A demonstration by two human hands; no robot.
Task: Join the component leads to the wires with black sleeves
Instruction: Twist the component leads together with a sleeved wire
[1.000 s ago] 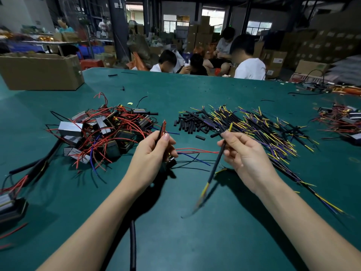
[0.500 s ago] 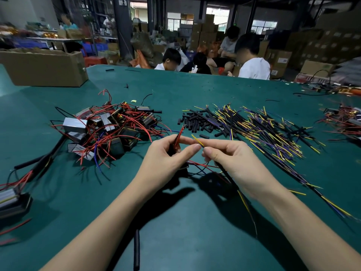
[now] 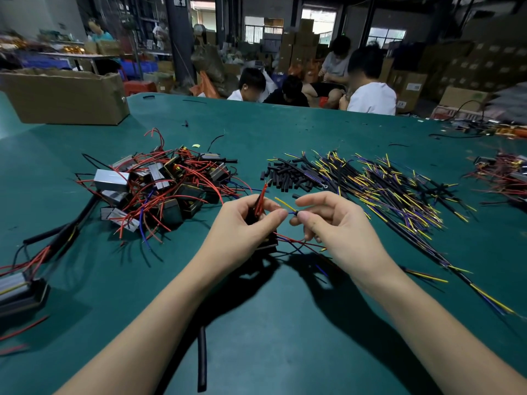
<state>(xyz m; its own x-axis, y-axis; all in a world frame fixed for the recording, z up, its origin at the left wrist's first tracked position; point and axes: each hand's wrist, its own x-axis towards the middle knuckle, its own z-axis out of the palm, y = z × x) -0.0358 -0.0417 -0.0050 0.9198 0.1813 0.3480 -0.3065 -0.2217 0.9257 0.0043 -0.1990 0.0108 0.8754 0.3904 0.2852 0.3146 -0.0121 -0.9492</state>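
A busy workshop is stretching behind a wide green bench (image 3: 285, 323), with people sitting at its far edge and a cardboard box (image 3: 65, 95) standing at its far left corner. The left hand (image 3: 242, 226) is pinching a small black component (image 3: 266, 243) and its upright red leads (image 3: 261, 199) between thumb and fingers, above the middle of the bench. The right hand (image 3: 333, 220) is pinching the end of a sleeved wire (image 3: 288, 207), whose yellow and blue tips are pointing at the left fingertips, almost touching them.

A heap of components (image 3: 159, 189) is lying toward the left edge, loose black sleeves (image 3: 285, 173) are sitting mid-bench, and a spread of wires (image 3: 385, 186) is reaching toward the right edge.

The joining step seems to be just starting. The thin tips could slip past each other or splay if the two pinches are not steady, and the dangling leads under the hands could be snagging on one another. Pairing the wrong colours is another likely slip, since several leads are crowding the same small gap.
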